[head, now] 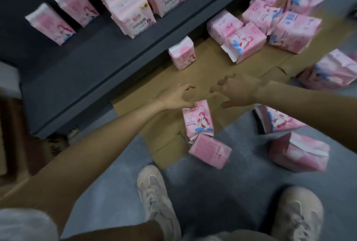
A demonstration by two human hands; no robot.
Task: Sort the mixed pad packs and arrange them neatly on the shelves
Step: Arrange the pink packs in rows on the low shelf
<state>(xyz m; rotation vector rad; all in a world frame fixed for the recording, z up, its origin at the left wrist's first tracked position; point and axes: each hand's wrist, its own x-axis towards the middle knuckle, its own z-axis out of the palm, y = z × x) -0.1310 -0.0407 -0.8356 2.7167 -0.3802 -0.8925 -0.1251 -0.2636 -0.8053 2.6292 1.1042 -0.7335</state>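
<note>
The left hand and the right hand both reach down over the cardboard, fingers spread and loosely curved, grasping nothing. The left thumb appears to brush the top of the near pack, which stands at the cardboard's near edge; whether it truly touches is blurred. The right hand hangs above the cardboard just right of that pack.

Judged from this, the step is picking a pack off the floor for sorting. To do it well, close on the pack's flat sides rather than its crimped top seal, and read the print first: the shelf behind the cardboard already holds a row with dark lettering and, to its left, two cartoon-print packs standing apart. The near pack's print seems to match those two.

Another pack lies tipped against the near pack's base at the cardboard's near edge, so a straight upward lift should avoid dragging it. A lone pack stands at the cardboard's far side under the shelf lip, and a pile crowds the far right corner. The shelf's front edge overhangs the cardboard, so a lifted pack must come toward the person before rising. Open shelf room lies in front of the two cartoon packs.
</note>
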